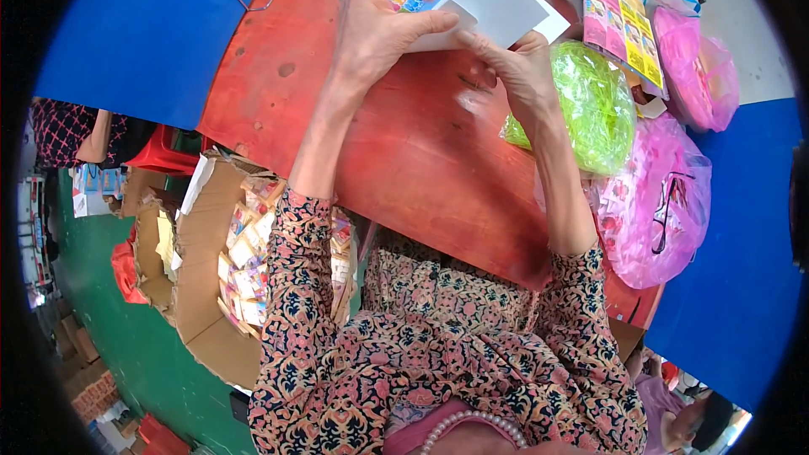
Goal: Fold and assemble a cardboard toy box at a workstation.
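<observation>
A sheet of card [497,13], white with a blue cartoon-printed part, lies near the far end of the red tabletop. My left hand [379,29] is over its left side, fingers curved and apart from the thumb, with the print showing between them. The left thumb reaches along the card's near edge toward my right thumb. My right hand [521,76] pinches that near edge between thumb and fingers; some of its fingertips are hidden or blurred. More white sheets show beneath and behind the card.
Right of my right hand sit a clear bag of bright green shreds [594,109] and a pink plastic bag [661,211] with dark-framed glasses on it. Printed sheets [619,29] lie beyond. An open cardboard box [206,278] of small packets stands left of my lap. Other people sit nearby.
</observation>
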A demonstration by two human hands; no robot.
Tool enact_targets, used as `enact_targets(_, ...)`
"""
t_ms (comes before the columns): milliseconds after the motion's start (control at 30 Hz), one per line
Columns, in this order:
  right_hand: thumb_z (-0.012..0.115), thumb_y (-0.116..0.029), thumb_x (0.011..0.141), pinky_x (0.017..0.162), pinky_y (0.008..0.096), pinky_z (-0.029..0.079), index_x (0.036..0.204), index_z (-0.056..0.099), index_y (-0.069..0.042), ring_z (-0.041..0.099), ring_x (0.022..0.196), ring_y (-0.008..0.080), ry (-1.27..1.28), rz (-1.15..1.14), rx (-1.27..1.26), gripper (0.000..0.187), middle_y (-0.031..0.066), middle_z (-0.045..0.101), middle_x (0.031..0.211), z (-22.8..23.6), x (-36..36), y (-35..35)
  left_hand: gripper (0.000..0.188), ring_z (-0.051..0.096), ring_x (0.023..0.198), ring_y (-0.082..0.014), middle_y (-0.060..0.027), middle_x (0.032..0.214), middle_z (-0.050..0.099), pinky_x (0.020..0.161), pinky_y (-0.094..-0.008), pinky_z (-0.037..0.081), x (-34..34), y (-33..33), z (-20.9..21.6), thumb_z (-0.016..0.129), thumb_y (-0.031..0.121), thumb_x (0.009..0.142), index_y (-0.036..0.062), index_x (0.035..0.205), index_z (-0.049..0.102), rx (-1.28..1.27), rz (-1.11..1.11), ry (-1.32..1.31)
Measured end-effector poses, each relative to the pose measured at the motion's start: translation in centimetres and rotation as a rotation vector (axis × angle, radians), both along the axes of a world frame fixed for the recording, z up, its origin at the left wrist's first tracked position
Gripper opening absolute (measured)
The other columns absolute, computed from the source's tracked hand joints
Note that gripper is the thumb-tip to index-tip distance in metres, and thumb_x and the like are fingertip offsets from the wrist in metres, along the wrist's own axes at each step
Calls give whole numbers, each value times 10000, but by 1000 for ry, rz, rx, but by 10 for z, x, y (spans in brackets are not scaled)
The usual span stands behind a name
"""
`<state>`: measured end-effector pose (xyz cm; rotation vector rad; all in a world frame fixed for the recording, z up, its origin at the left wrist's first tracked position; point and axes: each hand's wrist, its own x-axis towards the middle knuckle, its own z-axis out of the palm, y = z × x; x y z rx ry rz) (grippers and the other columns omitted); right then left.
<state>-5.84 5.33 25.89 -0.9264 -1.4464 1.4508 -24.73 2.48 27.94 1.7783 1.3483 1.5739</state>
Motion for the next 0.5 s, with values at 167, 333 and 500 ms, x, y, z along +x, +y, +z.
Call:
enact_targets(167, 830, -187, 772, 438, 189, 328, 830, 732, -70, 472, 511, 16, 29, -71, 60, 164, -31, 648, 671, 6, -6, -8, 546, 636, 993, -147, -94, 1087, 681, 911, -283, 471, -23, 2, 0, 785, 192, 805, -24, 1253, 557, -108, -216, -343)
enact_targets(333, 828, -180, 773, 430, 183, 330, 835, 731, -66, 477, 500, 18, 43, -118, 113, 162, -28, 648, 663, 3, -12, -20, 461, 643, 941, -104, -75, 1040, 694, 906, -272, 471, -33, -2, 5, 737, 217, 854, -25, 1214, 581, -392, -321, -116)
enact_targets(500, 829, -175, 771, 420, 182, 340, 821, 721, -54, 485, 468, 30, 96, -139, 158, 169, -12, 650, 655, 5, -15, -25, 395, 601, 1029, -149, -90, 1091, 661, 919, -327, 459, -38, 6, 2, 768, 186, 790, 4, 1111, 624, -440, -372, -289)
